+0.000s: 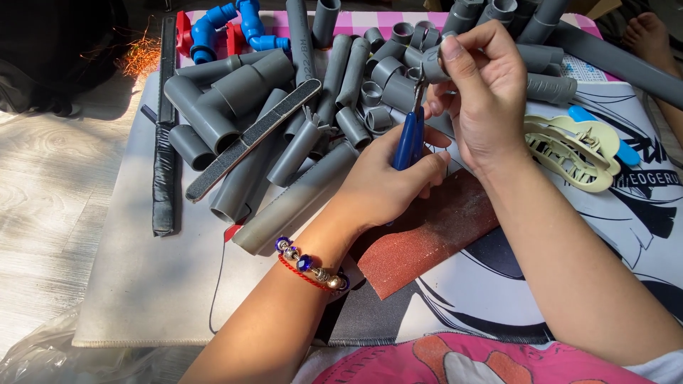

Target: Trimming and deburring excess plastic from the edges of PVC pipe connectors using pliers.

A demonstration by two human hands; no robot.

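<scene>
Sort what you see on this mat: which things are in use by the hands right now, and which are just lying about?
In use:
- left hand gripping a blue-handled tool
- right hand pinching a small grey pipe piece, the tool's tip at it

Lying about:
- pile of grey pipe pieces
- long sanding file
- red sandpaper sheet
- cream hair claw
- blue pipe fittings

Printed mat (626,235): white sheet with bold black line drawing and black lettering, lying under and right of the right hand (484,99).
Printed panel (587,70): small pale blue-and-white patch just right of that hand, partly hidden by grey pipes.
No packages or screens.
</scene>
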